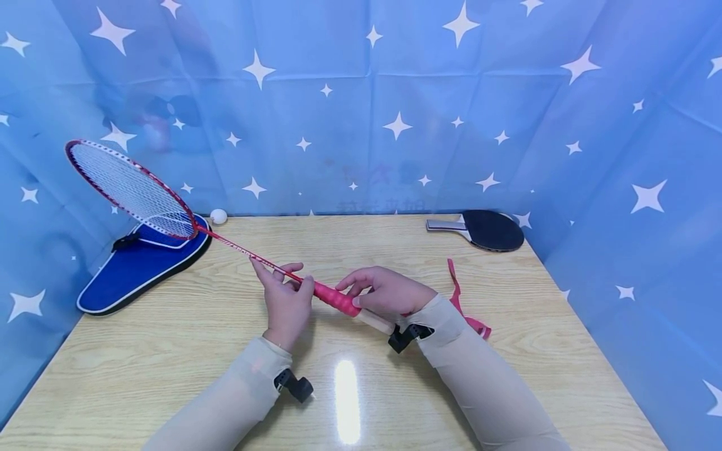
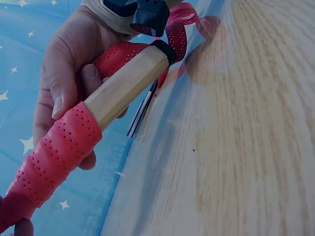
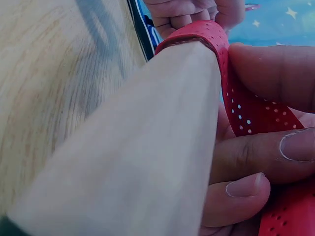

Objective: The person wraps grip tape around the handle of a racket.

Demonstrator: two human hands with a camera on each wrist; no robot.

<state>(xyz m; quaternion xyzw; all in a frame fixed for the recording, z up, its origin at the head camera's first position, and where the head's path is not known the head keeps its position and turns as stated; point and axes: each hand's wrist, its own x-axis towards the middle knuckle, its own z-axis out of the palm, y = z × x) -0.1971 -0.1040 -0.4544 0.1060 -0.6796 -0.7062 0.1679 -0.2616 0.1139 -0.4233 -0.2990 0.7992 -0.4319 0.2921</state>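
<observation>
A red badminton racket [image 1: 225, 242] slants across the front of the person, its head up at the left. The left hand [image 1: 289, 307] pinches it where shaft meets handle. Perforated red tape [image 2: 59, 152] wraps the upper handle; the lower part is bare wood [image 2: 129, 84] with a black end. At the lower edge of the wrap, the right hand [image 1: 392, 291] grips the tape, and in the right wrist view a strip [image 3: 246, 108] runs from the wood between its thumb and fingers. The tape's loose end [image 1: 455, 294] trails beyond the right wrist.
A blue case [image 1: 135, 269] lies at the left under the racket head, with a white ball [image 1: 218, 216] by its far end. A black table tennis paddle [image 1: 492, 230] lies at the back right of the wooden table [image 1: 530, 376]. Starry blue cloth [image 1: 338, 156] hangs behind.
</observation>
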